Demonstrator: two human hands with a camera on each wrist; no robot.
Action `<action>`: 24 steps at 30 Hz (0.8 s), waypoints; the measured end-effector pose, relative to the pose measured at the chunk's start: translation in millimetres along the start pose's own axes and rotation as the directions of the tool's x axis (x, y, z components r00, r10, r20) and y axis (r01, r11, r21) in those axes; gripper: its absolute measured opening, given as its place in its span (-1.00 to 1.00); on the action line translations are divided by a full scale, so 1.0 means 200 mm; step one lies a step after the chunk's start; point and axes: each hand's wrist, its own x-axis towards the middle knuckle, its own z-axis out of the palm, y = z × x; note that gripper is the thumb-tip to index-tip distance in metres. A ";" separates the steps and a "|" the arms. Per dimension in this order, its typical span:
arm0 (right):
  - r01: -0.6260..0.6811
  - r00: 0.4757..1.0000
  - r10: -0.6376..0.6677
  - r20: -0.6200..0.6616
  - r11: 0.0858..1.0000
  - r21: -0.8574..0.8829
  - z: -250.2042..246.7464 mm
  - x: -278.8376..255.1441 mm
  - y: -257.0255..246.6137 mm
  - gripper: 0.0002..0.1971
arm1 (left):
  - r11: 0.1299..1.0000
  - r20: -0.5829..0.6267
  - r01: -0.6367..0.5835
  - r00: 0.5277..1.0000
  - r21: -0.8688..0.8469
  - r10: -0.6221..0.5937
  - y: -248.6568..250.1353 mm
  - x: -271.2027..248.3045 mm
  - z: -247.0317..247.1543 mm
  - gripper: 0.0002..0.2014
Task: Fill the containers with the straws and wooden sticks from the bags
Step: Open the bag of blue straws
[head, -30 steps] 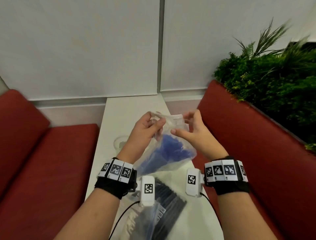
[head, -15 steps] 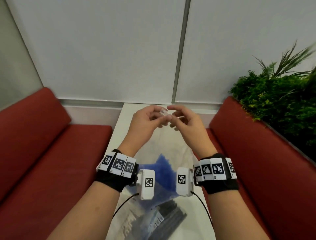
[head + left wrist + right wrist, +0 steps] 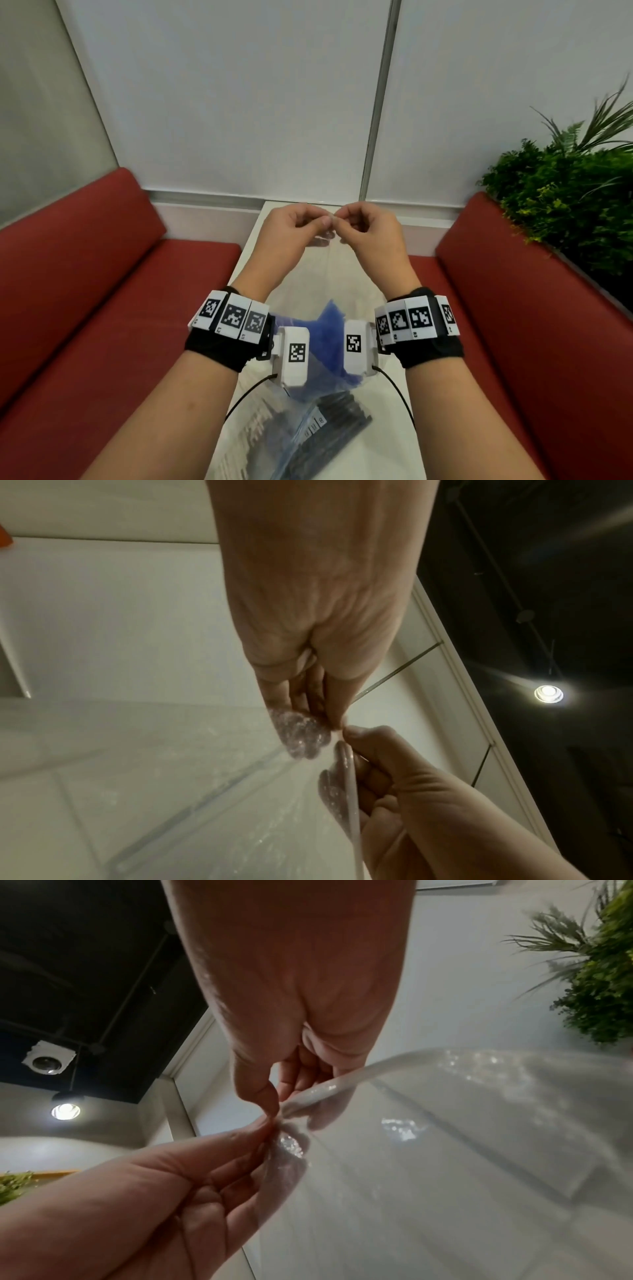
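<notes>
I hold a clear plastic bag [image 3: 329,274] up over the white table [image 3: 383,445], and blue straws [image 3: 325,329] are bunched at its bottom between my wrists. My left hand [image 3: 320,224] and right hand [image 3: 340,219] meet at the bag's top edge, each pinching it between thumb and fingers. The left wrist view shows the left hand [image 3: 322,731] pinching the film, with the right hand [image 3: 346,739] just beside it. In the right wrist view the right hand [image 3: 277,1110] grips the bag's rim [image 3: 329,1088]. A second bag of black straws [image 3: 329,431] lies on the table near me. No container is in view.
Red padded benches run along the left [image 3: 102,291] and right [image 3: 513,308] of the narrow table. A green plant [image 3: 565,205] stands behind the right bench. A white panelled wall [image 3: 239,102] closes the far end.
Both hands have risen with the bag of blue straws and drawn together at its top edge. The bag now hangs stretched out below them. My view has tilted upward.
</notes>
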 end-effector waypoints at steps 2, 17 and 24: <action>-0.009 1.000 0.009 0.006 1.000 0.023 -0.01 -0.01 0.00 -0.96 | 0.998 -0.043 -0.036 0.998 0.051 0.038 0.01 0.00 0.00 -0.92; -0.119 0.977 0.157 0.146 0.964 -0.238 -0.10 -0.06 0.07 -0.80 | 0.997 -0.101 -0.024 0.994 0.075 0.032 0.09 0.04 -0.04 -0.89; -0.001 0.999 0.010 0.045 0.980 -0.198 -0.03 0.00 -0.01 -0.78 | 0.986 -0.030 -0.058 0.998 0.159 0.063 0.10 0.04 0.03 -0.88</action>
